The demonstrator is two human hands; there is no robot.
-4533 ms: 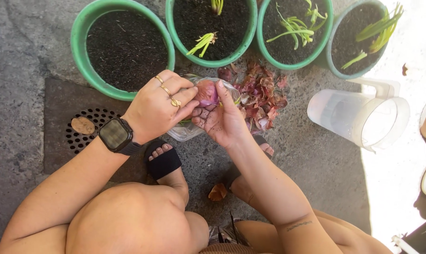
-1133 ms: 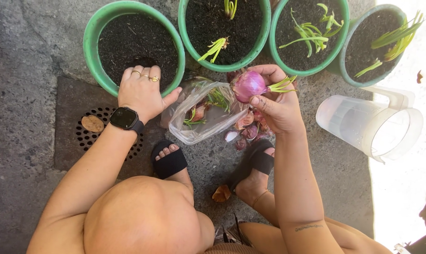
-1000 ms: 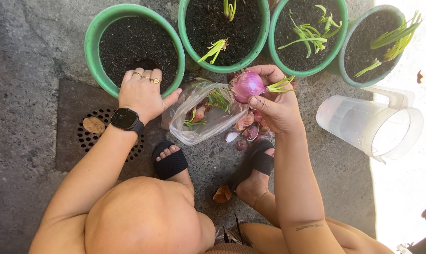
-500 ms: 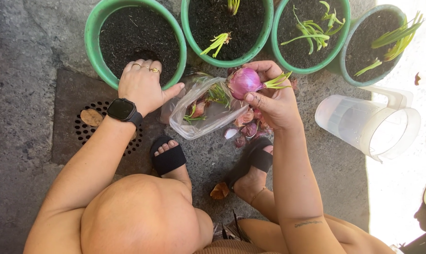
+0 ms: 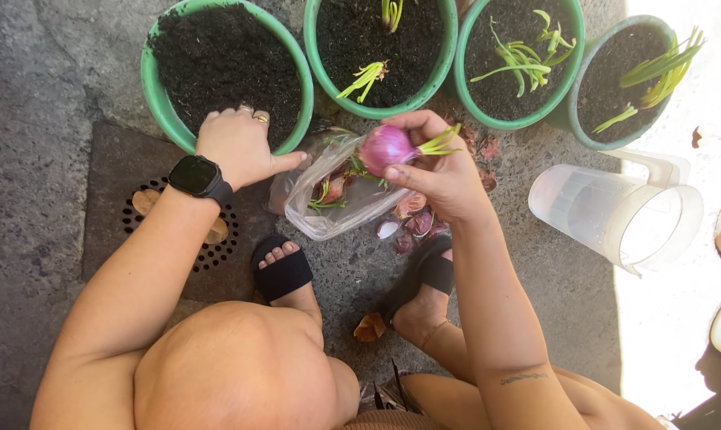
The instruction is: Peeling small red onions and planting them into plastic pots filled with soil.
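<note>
Between the right fingers [image 5: 412, 119]: a purple onion [image 5: 386, 148] with green sprouts.
The right hand [image 5: 440, 171] pinches the onion above a clear bag [image 5: 336, 209] of peels on the concrete. The left hand [image 5: 237, 147] rests flat, fingers together and holding nothing, on the near rim of the leftmost green pot [image 5: 163, 119] of soil.

4 pots [image 5: 169, 119] ahead, jug [image 5: 615, 215] right

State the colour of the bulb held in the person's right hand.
Reddish purple with green sprouts: the onion bulb in the right hand, head view.
</note>
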